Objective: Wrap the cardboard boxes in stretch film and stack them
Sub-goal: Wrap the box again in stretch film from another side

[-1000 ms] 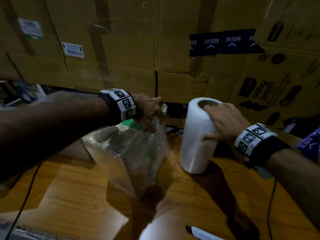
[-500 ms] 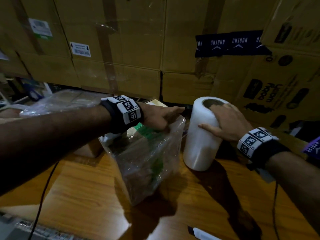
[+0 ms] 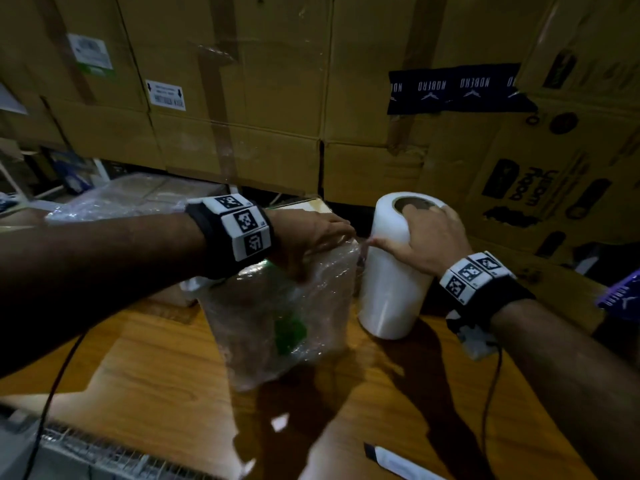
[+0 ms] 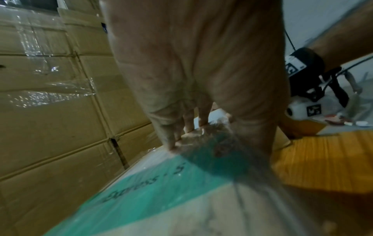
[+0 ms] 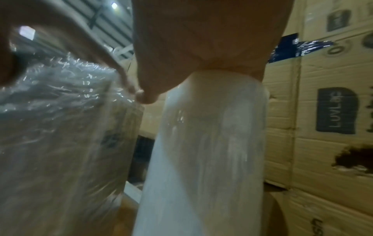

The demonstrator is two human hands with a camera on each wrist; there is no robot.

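A small cardboard box with a green label, wrapped in clear stretch film (image 3: 277, 317), is shown standing on the wooden bench (image 3: 166, 382). Its top is held by the left hand (image 3: 308, 237), the grip clamped on it with thumb and curled fingers. Just beside it stands an upright white roll of stretch film (image 3: 391, 278), gripped at its top by the right hand (image 3: 429, 237). Behind, the bench is walled in by stacked brown cartons (image 3: 242, 98). A white marker (image 3: 391, 462) lies at the near edge.

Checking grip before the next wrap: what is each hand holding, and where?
Left hand grips the wrapped box at its top edge. Right hand holds the film roll by its top end.
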